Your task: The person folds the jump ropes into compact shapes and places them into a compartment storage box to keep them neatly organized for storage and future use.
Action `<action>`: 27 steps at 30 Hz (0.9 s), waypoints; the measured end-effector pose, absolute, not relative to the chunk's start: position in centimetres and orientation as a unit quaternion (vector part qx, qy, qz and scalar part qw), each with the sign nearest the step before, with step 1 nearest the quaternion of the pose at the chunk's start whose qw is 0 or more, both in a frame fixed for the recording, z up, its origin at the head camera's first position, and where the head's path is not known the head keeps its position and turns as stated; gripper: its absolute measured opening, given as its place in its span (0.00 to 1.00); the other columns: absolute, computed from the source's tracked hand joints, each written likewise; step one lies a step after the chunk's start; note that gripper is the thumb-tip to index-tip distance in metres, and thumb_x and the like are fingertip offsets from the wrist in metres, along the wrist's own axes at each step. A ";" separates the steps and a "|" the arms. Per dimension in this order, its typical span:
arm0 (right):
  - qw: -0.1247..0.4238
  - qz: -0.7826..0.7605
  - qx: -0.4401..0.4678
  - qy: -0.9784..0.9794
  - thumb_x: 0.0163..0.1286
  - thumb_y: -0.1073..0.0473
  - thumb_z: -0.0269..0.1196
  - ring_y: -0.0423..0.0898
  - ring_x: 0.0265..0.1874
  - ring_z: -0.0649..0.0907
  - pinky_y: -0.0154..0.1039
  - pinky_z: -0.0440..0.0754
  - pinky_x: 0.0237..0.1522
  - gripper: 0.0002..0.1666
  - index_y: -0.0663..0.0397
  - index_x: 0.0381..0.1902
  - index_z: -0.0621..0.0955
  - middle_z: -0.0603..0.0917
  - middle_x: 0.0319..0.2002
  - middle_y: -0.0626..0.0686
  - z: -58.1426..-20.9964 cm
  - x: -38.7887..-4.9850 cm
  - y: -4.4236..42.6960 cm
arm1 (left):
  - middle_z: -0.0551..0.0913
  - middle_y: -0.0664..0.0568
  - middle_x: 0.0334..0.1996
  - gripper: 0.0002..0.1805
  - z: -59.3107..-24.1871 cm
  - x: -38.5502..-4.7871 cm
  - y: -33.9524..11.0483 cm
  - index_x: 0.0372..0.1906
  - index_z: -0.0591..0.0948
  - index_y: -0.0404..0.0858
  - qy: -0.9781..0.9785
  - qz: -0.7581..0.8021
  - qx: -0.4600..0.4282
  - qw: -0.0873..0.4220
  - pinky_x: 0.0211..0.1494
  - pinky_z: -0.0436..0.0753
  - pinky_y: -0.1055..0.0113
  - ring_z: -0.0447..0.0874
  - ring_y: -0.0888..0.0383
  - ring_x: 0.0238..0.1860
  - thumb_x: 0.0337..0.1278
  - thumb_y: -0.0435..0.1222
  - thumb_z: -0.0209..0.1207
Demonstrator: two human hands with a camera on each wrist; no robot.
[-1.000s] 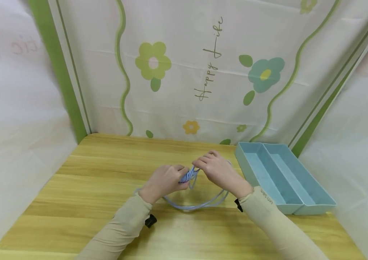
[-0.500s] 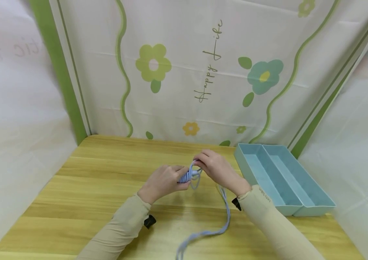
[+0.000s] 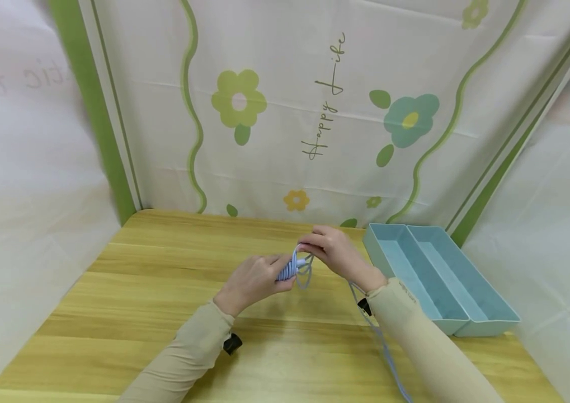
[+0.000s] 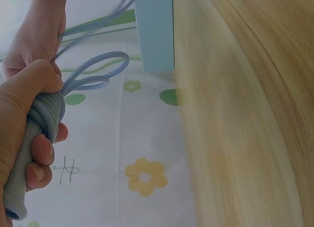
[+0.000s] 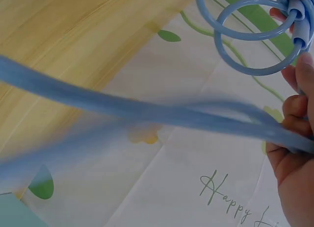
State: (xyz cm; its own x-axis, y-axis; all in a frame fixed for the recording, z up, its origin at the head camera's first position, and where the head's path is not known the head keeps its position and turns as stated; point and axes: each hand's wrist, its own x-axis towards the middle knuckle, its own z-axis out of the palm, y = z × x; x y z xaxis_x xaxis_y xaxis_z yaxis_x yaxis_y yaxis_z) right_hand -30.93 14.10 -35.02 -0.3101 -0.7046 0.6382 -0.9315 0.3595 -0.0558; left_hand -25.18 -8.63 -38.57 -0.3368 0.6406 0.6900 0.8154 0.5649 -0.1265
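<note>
A light blue jump rope (image 3: 287, 271) has its cord wound in tight coils round its handles. My left hand (image 3: 253, 281) grips the handles and coils above the middle of the table. In the left wrist view a handle (image 4: 18, 173) with a hollow end sticks out below the left fingers. My right hand (image 3: 339, 254), just right of the coils, pinches the cord. Two small loops of cord (image 5: 255, 36) leave the handle ends in the right wrist view. The doubled loose cord (image 3: 385, 352) trails under the right wrist toward the table's front, partly blurred in the right wrist view.
Two blue rectangular bins (image 3: 441, 274) stand side by side at the right of the wooden table (image 3: 164, 280). A white curtain (image 3: 274, 145) with printed flowers hangs behind the table and fabric encloses both sides.
The loose cord has swung from a wide loop below the hands, through the table's middle, to the right under the right forearm. The right hand has carried the cord round the coils.
</note>
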 end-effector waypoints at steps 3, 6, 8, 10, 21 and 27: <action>0.276 0.208 0.512 -0.786 0.62 0.61 0.71 0.34 0.19 0.71 0.29 0.71 0.22 0.06 0.54 0.37 0.88 0.77 0.26 0.44 -34.9 -31.0 14.2 | 0.86 0.47 0.31 0.23 -38.6 -25.2 -8.6 0.48 0.81 0.27 -0.807 -0.123 -0.449 0.362 0.22 0.77 0.77 0.82 0.62 0.21 0.52 0.38 0.71; 0.279 0.208 0.501 -0.792 0.61 0.59 0.72 0.34 0.18 0.73 0.29 0.73 0.22 0.07 0.53 0.37 0.89 0.79 0.26 0.44 -34.7 -31.0 14.2 | 0.85 0.47 0.30 0.21 -38.6 -25.2 -8.6 0.46 0.81 0.28 -0.806 -0.134 -0.447 0.364 0.22 0.77 0.77 0.82 0.63 0.21 0.52 0.38 0.71; 0.277 0.208 0.497 -0.796 0.61 0.59 0.71 0.33 0.18 0.73 0.29 0.73 0.21 0.08 0.54 0.38 0.89 0.79 0.26 0.44 -34.6 -31.0 14.1 | 0.85 0.48 0.29 0.20 -38.6 -25.1 -8.5 0.45 0.80 0.29 -0.805 -0.143 -0.443 0.368 0.22 0.77 0.76 0.81 0.63 0.20 0.52 0.38 0.71; 0.269 0.212 0.498 -0.796 0.62 0.60 0.71 0.33 0.18 0.71 0.29 0.71 0.21 0.09 0.55 0.40 0.89 0.78 0.25 0.44 -34.5 -30.9 14.0 | 0.85 0.48 0.28 0.21 -38.6 -25.1 -8.5 0.44 0.79 0.29 -0.803 -0.153 -0.438 0.373 0.22 0.78 0.75 0.82 0.62 0.21 0.51 0.38 0.72; 0.106 0.328 0.496 -0.797 0.67 0.66 0.65 0.39 0.18 0.65 0.33 0.68 0.21 0.12 0.56 0.48 0.88 0.74 0.24 0.43 -33.9 -31.5 14.1 | 0.86 0.45 0.35 0.33 -38.0 -25.0 -8.8 0.59 0.79 0.32 -0.764 -0.185 -0.461 0.411 0.25 0.78 0.78 0.82 0.61 0.21 0.44 0.36 0.75; -0.035 0.398 0.471 -0.786 0.72 0.64 0.61 0.43 0.17 0.70 0.35 0.71 0.22 0.12 0.53 0.49 0.87 0.86 0.36 0.45 -33.5 -32.2 14.7 | 0.87 0.43 0.35 0.28 -37.4 -24.7 -8.9 0.54 0.82 0.31 -0.745 -0.258 -0.478 0.387 0.34 0.82 0.74 0.87 0.57 0.29 0.44 0.33 0.75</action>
